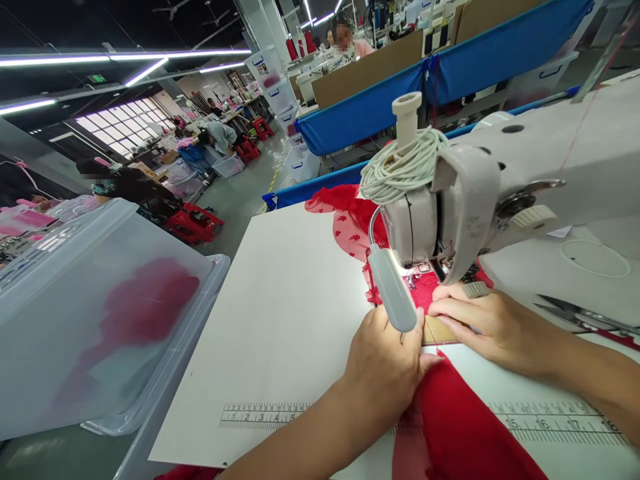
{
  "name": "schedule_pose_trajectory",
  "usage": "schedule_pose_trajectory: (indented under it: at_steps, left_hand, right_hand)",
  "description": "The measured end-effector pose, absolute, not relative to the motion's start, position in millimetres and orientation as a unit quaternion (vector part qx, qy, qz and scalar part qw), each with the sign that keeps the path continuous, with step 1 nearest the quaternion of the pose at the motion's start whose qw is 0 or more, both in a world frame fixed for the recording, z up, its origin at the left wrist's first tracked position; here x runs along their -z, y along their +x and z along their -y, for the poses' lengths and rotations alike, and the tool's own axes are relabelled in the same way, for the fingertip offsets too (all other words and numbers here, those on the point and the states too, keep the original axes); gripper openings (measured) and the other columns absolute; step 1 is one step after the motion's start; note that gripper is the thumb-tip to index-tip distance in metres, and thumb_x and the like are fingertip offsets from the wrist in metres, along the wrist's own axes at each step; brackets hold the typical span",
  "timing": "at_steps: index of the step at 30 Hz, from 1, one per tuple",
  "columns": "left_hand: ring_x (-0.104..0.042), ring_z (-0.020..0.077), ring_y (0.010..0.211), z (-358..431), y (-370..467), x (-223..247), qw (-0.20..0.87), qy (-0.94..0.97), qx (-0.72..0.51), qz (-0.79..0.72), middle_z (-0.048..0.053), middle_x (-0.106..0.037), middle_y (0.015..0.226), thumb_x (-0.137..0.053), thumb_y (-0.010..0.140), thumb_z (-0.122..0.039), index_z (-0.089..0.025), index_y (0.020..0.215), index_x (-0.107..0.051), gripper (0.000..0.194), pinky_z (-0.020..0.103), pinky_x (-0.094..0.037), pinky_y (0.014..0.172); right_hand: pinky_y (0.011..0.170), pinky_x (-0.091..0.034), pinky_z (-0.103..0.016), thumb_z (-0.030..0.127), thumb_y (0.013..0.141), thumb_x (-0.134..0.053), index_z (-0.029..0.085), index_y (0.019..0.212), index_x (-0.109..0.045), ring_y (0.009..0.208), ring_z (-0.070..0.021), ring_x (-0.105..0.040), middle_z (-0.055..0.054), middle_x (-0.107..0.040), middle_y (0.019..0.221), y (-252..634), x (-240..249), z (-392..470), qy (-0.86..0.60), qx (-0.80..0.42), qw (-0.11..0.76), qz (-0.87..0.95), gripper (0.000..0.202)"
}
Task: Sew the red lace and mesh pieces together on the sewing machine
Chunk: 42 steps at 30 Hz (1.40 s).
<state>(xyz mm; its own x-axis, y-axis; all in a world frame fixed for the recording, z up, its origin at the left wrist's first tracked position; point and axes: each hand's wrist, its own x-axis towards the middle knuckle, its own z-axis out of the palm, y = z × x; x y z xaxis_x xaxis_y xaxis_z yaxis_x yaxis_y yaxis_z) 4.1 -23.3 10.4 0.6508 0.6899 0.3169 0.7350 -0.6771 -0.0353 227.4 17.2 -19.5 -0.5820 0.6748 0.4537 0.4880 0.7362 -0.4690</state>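
Red fabric (460,413) runs from the table's front edge up under the head of a white sewing machine (415,227). My left hand (383,350) is closed on the fabric just in front of the needle area, thumb and fingers pinching it. To the right of the needle, my right hand (475,320) presses the red fabric with bent fingers, close to a tan plate (440,330). A grey lamp (393,287) on a bendy neck hides part of my left fingers. Sheer red fabric with dots (350,233) lies bunched behind the machine head.
Black scissors (585,310) lie to the right of my right hand. A printed ruler (265,415) crosses the table (260,300). A translucent bin (100,320) with red material stands at left. Other people work farther back, beyond blue cloth (365,110).
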Motion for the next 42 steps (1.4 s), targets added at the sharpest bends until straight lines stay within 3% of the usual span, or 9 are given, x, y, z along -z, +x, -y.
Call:
schedule_pose_trajectory:
  at_steps: [7, 14, 28, 35, 42]
  left_hand:
    - [-0.067, 0.0289, 0.090, 23, 4, -9, 0.084, -0.904, 0.154, 0.390, 0.017, -0.071, 0.098, -0.032, 0.108, -0.045, -0.008, 0.121, -0.066, 0.051, 0.040, -0.057, 0.071]
    - [-0.067, 0.0282, 0.089, 23, 5, -7, 0.092, -0.905, 0.145, 0.389, 0.016, -0.070, 0.096, -0.042, 0.107, -0.045, -0.009, 0.121, -0.065, 0.046, 0.040, -0.056, 0.073]
    - [-0.065, 0.0259, 0.083, 23, 5, -6, 0.081, -0.905, 0.130, 0.397, 0.013, -0.070, 0.092, -0.039, 0.107, -0.048, -0.010, 0.121, -0.067, 0.049, 0.039, -0.053, 0.074]
    - [-0.067, 0.0302, 0.102, 20, 3, 0, 0.101, -0.906, 0.134, 0.388, 0.019, -0.071, 0.115, -0.040, 0.107, -0.049, -0.009, 0.137, -0.058, 0.053, 0.044, -0.053, 0.082]
    - [-0.065, 0.0308, 0.111, 17, 3, 1, 0.082, -0.907, 0.110, 0.399, 0.016, -0.069, 0.124, -0.048, 0.105, -0.045, -0.014, 0.127, -0.064, 0.041, 0.047, -0.051, 0.090]
  right_hand:
    - [0.057, -0.045, -0.030, 0.021, 0.099, -0.046, 0.026, 0.096, -0.070, 0.063, -0.0164, -0.057, -0.005, -0.067, 0.089, 228, 14, -17, -0.336, -0.157, 0.296, 0.880, 0.025]
    - [0.059, -0.046, -0.031, 0.022, 0.098, -0.049, 0.026, 0.096, -0.070, 0.064, -0.0172, -0.058, -0.004, -0.066, 0.086, 227, 18, -17, -0.344, -0.159, 0.309, 0.872, 0.021]
    - [0.056, -0.045, -0.031, 0.022, 0.099, -0.046, 0.027, 0.093, -0.070, 0.065, -0.0176, -0.059, -0.005, -0.067, 0.088, 229, 12, -19, -0.337, -0.151, 0.289, 0.884, 0.025]
    - [0.065, -0.050, -0.034, 0.023, 0.098, -0.048, 0.029, 0.101, -0.072, 0.072, -0.0210, -0.063, -0.004, -0.067, 0.086, 228, 36, -19, -0.378, -0.126, 0.324, 0.858, 0.025]
    - [0.063, -0.048, -0.034, 0.022, 0.100, -0.043, 0.029, 0.103, -0.069, 0.075, -0.0210, -0.064, -0.004, -0.066, 0.086, 226, 34, -21, -0.375, -0.102, 0.328, 0.861, 0.027]
